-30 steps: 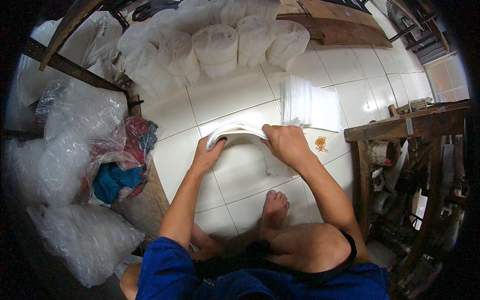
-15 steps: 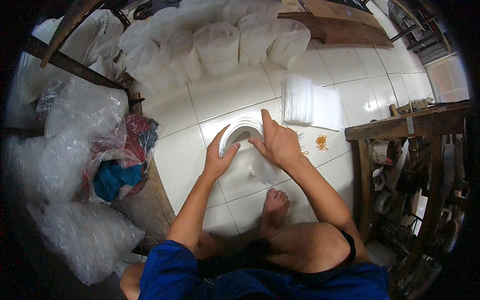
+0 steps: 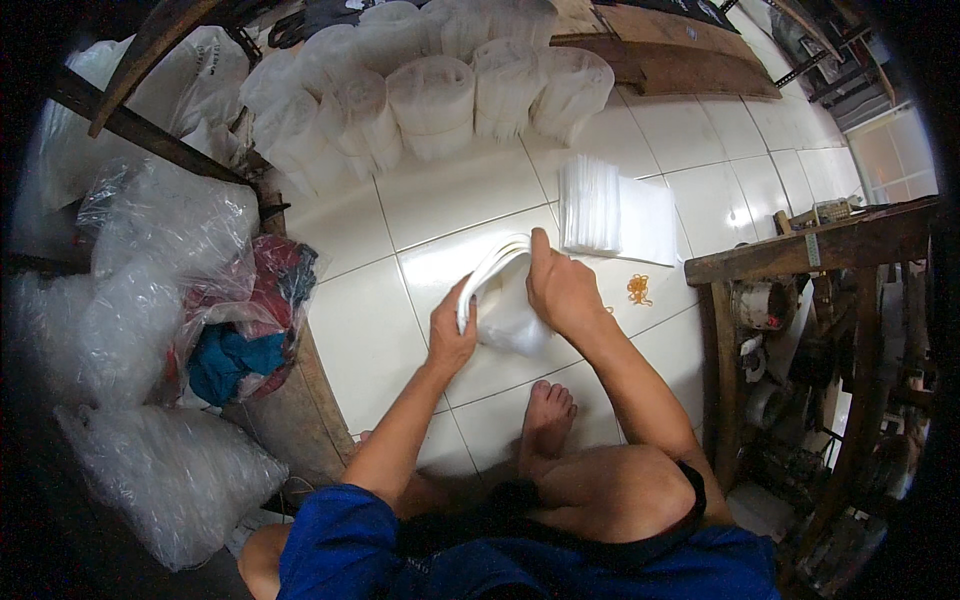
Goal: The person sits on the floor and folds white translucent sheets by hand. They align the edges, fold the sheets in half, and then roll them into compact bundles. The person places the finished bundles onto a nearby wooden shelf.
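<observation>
A bundle of thin whitish plastic sheets [image 3: 516, 326] is bent into an arch between my two hands above the tiled floor. My left hand [image 3: 453, 330] grips its left edge, fingers on the outer side. On the other side my right hand [image 3: 565, 294] clasps the bundle, its index finger stretched along the top edge; part of that grip is hidden. Just beyond my right hand lies a fanned stack of similar plastic sheets [image 3: 591, 208]. A small heap of orange-yellow rubber bands [image 3: 639, 290] rests on the floor right of my right hand.
Rolled plastic bundles [image 3: 431, 100] stand in rows at the back. Bulging clear plastic sacks [image 3: 170, 460] and a bag with teal cloth [image 3: 235, 362] crowd the left. A wooden bench [image 3: 820, 248] borders the right. My bare foot [image 3: 550, 412] is on the floor near the bundle.
The bundle has tilted, its arch narrower, and more of its lower sheet surface shows. My left hand has shifted right, toward my right hand. The right hand has moved slightly.
</observation>
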`<state>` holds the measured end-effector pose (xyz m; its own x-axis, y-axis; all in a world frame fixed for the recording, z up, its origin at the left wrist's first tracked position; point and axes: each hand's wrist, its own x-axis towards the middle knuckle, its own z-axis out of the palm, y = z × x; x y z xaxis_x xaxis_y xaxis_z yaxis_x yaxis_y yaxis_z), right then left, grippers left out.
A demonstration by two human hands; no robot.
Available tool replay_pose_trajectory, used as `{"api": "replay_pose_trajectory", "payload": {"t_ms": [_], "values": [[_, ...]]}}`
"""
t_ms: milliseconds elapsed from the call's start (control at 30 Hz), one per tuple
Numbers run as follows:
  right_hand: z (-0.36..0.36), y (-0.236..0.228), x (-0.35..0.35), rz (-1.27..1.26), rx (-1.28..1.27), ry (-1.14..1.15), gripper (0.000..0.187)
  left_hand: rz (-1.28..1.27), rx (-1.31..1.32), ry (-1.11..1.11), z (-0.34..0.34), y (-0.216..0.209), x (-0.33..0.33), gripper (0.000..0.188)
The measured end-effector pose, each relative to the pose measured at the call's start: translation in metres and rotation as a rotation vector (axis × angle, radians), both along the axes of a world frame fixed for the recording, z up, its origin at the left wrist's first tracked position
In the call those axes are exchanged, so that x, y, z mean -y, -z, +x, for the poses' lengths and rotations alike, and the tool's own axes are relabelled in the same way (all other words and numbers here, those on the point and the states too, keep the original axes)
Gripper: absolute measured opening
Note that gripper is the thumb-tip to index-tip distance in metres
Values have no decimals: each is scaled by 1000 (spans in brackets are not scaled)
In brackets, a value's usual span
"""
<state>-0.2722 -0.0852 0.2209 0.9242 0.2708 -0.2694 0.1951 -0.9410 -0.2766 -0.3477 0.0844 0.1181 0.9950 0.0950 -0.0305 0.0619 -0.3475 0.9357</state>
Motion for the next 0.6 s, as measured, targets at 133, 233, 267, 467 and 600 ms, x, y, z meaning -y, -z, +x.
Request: {"api": "replay_pose_trajectory", "payload": {"t_ms": [133, 233, 267, 467, 600], "values": [[8, -18, -2, 14, -129, 72, 58, -88, 109, -11, -18, 1, 16, 42], [3, -2, -1, 11, -112, 76, 65, -192, -40, 4, -20, 3, 18, 47], [1, 2, 0, 10, -105, 77, 67, -211, -56, 32, -20, 6, 18, 50], [-3, -1, 3, 196, 4, 112, 81, -299, -89, 86, -15, 23, 8, 66], [2, -12, -1, 344, 279, 34, 80, -277, -84, 65, -15, 28, 12, 70]]}}
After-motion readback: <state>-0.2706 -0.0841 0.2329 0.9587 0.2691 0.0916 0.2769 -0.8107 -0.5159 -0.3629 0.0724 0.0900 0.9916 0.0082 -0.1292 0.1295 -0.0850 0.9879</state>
